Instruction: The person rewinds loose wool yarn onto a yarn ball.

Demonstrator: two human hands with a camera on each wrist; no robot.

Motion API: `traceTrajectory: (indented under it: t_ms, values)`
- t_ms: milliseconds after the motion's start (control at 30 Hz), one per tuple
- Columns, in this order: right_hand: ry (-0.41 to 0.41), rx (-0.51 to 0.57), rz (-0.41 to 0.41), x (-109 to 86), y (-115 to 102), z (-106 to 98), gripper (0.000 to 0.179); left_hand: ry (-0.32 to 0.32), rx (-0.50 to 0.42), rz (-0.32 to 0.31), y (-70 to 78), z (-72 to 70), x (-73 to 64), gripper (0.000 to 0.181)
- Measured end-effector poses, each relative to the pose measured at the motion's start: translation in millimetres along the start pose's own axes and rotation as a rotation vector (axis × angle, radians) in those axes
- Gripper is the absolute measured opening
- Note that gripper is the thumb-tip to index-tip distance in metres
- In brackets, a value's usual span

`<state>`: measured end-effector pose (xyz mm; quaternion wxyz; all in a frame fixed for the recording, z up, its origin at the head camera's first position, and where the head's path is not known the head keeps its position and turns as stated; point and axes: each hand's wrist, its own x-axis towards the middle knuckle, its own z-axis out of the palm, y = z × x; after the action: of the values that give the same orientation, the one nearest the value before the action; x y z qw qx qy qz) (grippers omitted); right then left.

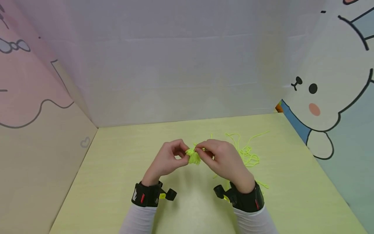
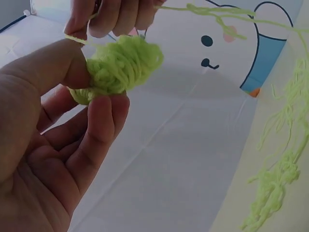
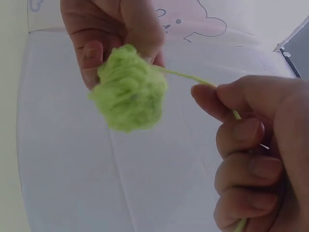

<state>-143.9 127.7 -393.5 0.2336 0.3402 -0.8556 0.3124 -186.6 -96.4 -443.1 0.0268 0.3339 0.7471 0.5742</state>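
A small bundle of neon yellow-green yarn [image 1: 194, 156] is held above the table in the head view. My left hand [image 1: 169, 157] pinches one end of it between thumb and fingers; the left wrist view shows the looped strands of the yarn bundle [image 2: 126, 65] bulging out past the fingertips. Close on its right, my right hand [image 1: 225, 159] pinches a single yarn strand [image 3: 186, 76], which runs taut from the bundle to the thumb and forefinger. The other right fingers curl in, and the strand's tail shows below them in the right wrist view.
Loose yarn [image 1: 248, 156] lies tangled on the pale wooden table [image 1: 117, 195], behind and beside my right hand. White panels with cartoon drawings stand around the table's back and sides. Each wrist wears a black camera band [image 1: 147, 195].
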Motion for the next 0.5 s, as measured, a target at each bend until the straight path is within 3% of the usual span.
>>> traceTrajectory:
  t_ms: [133,233,400,500]
  values:
    - [0.037,-0.015,0.066,1.4,1.2,2.6,0.008,-0.056,-0.058,0.060,7.6,-1.3,-0.6,0.026]
    - [0.037,0.028,0.185,2.6,-2.7,6.9,0.011,-0.023,-0.094,0.070,10.7,-0.5,-0.5,0.024]
    - [0.059,0.064,0.415,7.7,-9.8,22.3,0.021,0.087,-0.159,-0.012,10.1,11.2,2.2,0.021]
    - [0.120,0.013,0.462,10.4,-8.7,30.3,0.021,0.097,-0.263,-0.058,12.5,20.0,5.0,0.025]
